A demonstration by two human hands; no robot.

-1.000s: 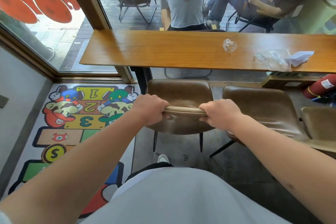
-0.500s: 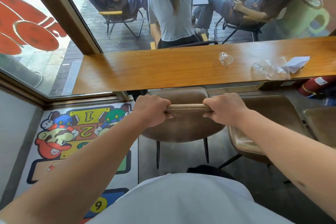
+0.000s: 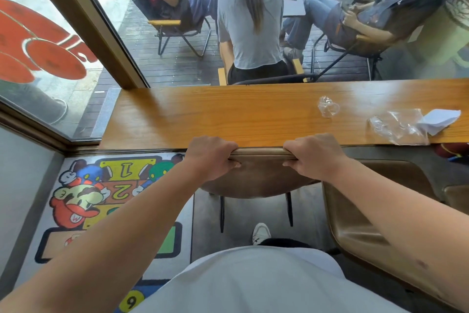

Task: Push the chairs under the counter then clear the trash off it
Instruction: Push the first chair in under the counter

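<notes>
My left hand and my right hand both grip the top edge of a brown leather chair. Its backrest touches the front edge of the long wooden counter, and its seat is hidden beneath. A second brown chair stands to the right, out from the counter. On the counter's right part lie a small crumpled clear plastic piece, a larger clear plastic wrapper and a folded white paper.
A third chair's edge shows at far right. A cartoon hopscotch mat covers the floor at left. A window with a bronze frame stands behind the counter; people sit outside. Something red lies under the counter's right end.
The chair has slid forward until its backrest meets the counter edge, both hands still gripping it. I have stepped closer, and the counter now fills more of the view.
</notes>
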